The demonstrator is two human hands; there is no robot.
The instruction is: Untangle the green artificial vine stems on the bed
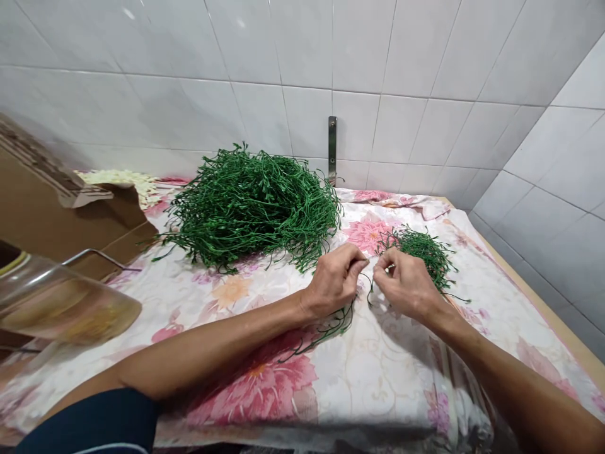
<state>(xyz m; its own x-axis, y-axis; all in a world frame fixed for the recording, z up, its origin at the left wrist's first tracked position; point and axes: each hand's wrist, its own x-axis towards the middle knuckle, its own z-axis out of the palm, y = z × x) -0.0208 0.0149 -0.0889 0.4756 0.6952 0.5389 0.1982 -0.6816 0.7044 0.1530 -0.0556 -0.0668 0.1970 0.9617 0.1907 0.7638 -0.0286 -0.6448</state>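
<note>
Grip: left hand (334,280) and right hand (407,291) pinching a thin green stem (341,321) between them | Sorted: small heap (420,255) just beside right hand | Left: big heap of stems (250,208), far larger, on flowered cloth (378,378)

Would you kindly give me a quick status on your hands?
Left hand, right hand pinching thin green stems. Large green tangle behind; smaller bunch beyond right hand.

Two hands (335,280) (409,284), one large heap of green stems (250,208) and, apparently, one smaller heap (420,252) to its right are counted.
</note>
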